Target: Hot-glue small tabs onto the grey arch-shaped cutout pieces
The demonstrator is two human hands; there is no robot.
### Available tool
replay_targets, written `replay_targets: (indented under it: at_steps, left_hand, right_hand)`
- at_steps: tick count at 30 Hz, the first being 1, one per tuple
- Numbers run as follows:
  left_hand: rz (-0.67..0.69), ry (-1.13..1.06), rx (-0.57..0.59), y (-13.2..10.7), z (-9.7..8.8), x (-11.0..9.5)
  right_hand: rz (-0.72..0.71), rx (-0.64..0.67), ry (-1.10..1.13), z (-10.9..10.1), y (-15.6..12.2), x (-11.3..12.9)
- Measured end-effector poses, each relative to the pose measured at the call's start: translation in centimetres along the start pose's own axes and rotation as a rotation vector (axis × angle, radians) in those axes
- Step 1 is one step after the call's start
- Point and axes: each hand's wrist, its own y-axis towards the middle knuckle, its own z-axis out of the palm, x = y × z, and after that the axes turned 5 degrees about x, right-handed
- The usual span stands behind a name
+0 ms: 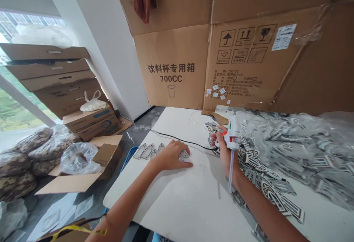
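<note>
L hand [174, 155] palm-down on white bench [188, 201], L of centre; fingers + thumb curved round a small cut-out pc [183, 155]. Cannot tell if pc is gripped or only covered. Row of similar flat outline pcs [148, 151] lies btwn that hand & bench's L edge.

R hand [222, 144] wrapped round white glue gun [232, 133], R of centre, nozzle twd far edge. Clear glue stick [231, 172] juts from gun's rear twd near edge. Black cord [179, 139] runs from bench's L edge, past far side of L hand, to nr. R hand.

R side of bench: heap of patterned cut-outs [272, 194], loose, beside R forearm; clear-bagged ones [298, 135] beyond, reaching far edge. Printed cardboard [171, 46] stands upright behind far edge. Open carton [110, 157] on floor, off L edge.
</note>
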Motion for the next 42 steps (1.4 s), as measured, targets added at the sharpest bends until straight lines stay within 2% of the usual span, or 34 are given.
replay_targets:
  at_steps: [3, 6, 12, 16, 20, 25, 30, 34, 38, 42]
  left_hand:
    - [-0.007, -0.025, 0.142, 1.9, 0.0, -0.8]
    - [-0.018, -0.044, 0.216, 3.5, -0.3, -1.3]
    - [0.059, -0.167, 0.34, 4.4, -0.1, -2.5]
    - [0.092, -0.296, 0.373, 4.2, 0.3, -2.8]
    - [0.075, -0.379, 0.374, 3.9, 0.5, -2.5]
    - [0.07, -0.442, 0.364, 3.5, 0.2, -2.3]
    - [0.03, -0.468, 0.301, 3.4, -0.4, -2.3]
    - [0.039, -0.492, 0.192, 3.5, -0.5, -1.8]
    - [0.021, -0.529, -0.013, 3.9, -0.2, -1.2]
    - [-0.068, -0.503, -0.267, 4.4, 0.8, -0.8]
  right_hand:
    - [-0.009, -0.01, -0.009, 0.2, 0.2, -0.3]
    - [-0.031, 0.004, -0.037, 0.5, 0.2, 0.5]
    - [-0.038, 0.045, -0.06, 1.0, -0.9, 2.3]
    - [-0.025, 0.102, -0.093, 1.2, -1.7, 0.7]
    - [-0.015, 0.08, -0.093, 1.2, -1.7, -1.1]
    - [-0.008, 0.06, -0.08, 1.2, -1.6, -1.6]
    - [-0.007, 0.098, -0.061, 1.4, -1.9, -1.5]
    - [-0.004, 0.155, -0.063, 1.5, -2.0, -1.6]
    - [0.027, 0.203, -0.056, 1.6, -2.1, -1.4]
    - [0.03, 0.224, 0.006, 1.8, -2.2, -1.0]
